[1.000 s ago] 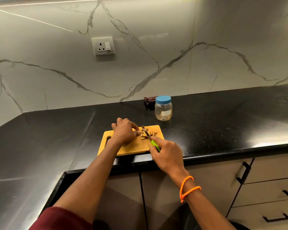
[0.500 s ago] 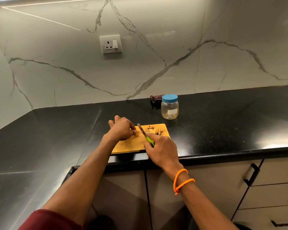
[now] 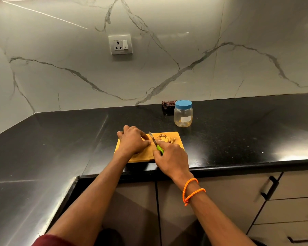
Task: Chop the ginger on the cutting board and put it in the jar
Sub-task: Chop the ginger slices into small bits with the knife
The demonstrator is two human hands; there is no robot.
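Looking down at the cutting board (image 3: 177,139) as the anchor, both forearms reach in from the bottom of the shot and meet over it. The left hand (image 3: 133,142) sits knuckles-up on the left half of the board, fingers curled down and bunched at the blade side. Pretty sure it's pinning a bit of ginger there, but whatever is under those fingers is hidden, so I can't say if it's clamped on anything. The right hand (image 3: 172,158) is over the board's front right corner, wrapped tight round the green handle of the knife (image 3: 154,141). The blade angles up and away from it, and its edge runs right beside the left fingertips. Most of the handle is swallowed by the fist, just a green sliver shows.

The chopped ginger (image 3: 166,138) lies in a small pile on the board's far right part, just right of the blade. Individual pieces are too small to make out.

The jar (image 3: 183,115) stands on the black desk (image 3: 60,139) behind the board's right corner, near but not touching, blue lid on. Some dark crumpled thing (image 3: 168,104) sits behind the jar against the wall, can't tell what. An orange bracelet (image 3: 192,191) is on the right wrist.
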